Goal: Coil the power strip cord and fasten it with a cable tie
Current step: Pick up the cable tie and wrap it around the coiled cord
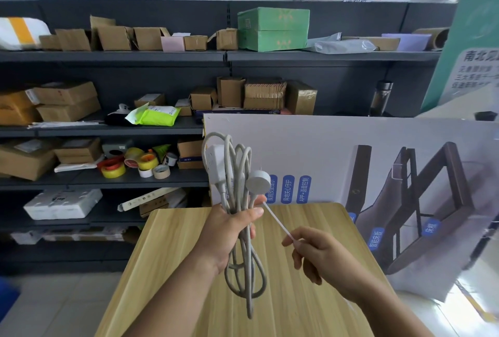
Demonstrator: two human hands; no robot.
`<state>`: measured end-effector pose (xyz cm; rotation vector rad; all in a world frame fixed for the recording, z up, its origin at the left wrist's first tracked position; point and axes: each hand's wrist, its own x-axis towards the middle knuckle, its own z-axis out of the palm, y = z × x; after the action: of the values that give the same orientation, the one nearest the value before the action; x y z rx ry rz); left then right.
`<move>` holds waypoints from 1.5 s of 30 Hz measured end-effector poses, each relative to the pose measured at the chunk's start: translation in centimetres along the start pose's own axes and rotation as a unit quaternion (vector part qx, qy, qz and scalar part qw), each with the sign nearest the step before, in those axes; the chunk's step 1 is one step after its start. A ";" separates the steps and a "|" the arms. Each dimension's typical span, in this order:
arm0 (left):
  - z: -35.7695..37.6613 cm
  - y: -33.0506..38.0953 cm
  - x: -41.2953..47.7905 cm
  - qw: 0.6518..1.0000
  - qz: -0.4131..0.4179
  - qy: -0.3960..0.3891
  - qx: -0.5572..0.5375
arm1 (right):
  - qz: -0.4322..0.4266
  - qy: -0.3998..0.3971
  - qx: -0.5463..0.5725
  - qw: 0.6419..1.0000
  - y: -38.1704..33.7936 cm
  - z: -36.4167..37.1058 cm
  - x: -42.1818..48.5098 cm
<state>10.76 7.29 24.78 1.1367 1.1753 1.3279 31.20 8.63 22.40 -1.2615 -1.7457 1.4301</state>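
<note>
— What are you gripping?
— Your left hand [229, 231] clasps the coiled cord [244, 272] in its fingers [253, 212], power strip [216, 163] above them; your right hand [318, 258] pinches the cable tie [278, 222].
— Any writing?
— "APP+语音控制" on the box [337, 147] beyond the tabletop [162, 269]; shelves [113, 56] of cartons [67, 93] behind.

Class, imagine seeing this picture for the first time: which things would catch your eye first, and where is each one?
First, the grey coiled cord with its white power strip, gripped upright by the left hand at the centre, above the wooden table. Next, the thin white cable tie, pinched by the right hand and reaching up to the bundle. Behind, dark shelves crowded with cardboard boxes fill the left.
</note>
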 end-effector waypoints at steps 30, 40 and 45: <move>1.2 -1.7 -0.5 0.998 -0.017 0.002 0.063 | -0.059 0.104 -0.048 0.992 -3.5 1.0 4.7; 1.8 -2.2 -0.5 0.988 -0.020 -0.002 0.156 | -0.078 0.120 -0.198 0.970 -3.9 1.9 3.6; 1.9 -2.5 -0.6 0.989 -0.026 -0.002 0.146 | -0.044 0.206 -0.167 0.963 -3.5 2.1 3.7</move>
<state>12.86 6.90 22.42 1.3050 1.4203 1.1369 26.78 11.04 24.63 -1.5040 -1.7640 0.7670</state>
